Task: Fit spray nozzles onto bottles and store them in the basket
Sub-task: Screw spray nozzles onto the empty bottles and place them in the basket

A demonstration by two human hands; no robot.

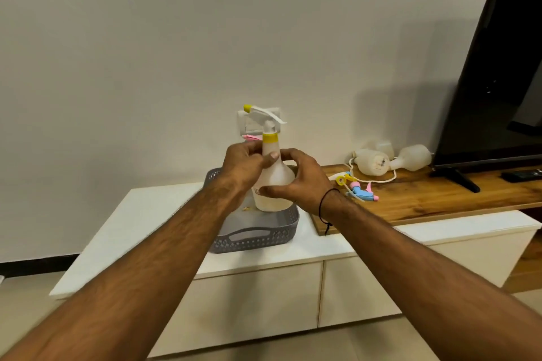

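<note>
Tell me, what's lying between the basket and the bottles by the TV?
In the head view, loose spray nozzles lie on the wooden board between the basket and the bottles.

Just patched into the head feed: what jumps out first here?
Dead centre, both hands, left hand and right hand, hold a translucent spray bottle with a yellow-collared nozzle over the grey basket. To the right, loose bottles and spare nozzles lie on the wooden shelf beside a black TV.

A black television [495, 67] stands at the right on a wooden board [425, 196], a dark remote [520, 175] just beside its foot. The board lies on a white bench [164, 231] against a pale wall [176, 38].
</note>
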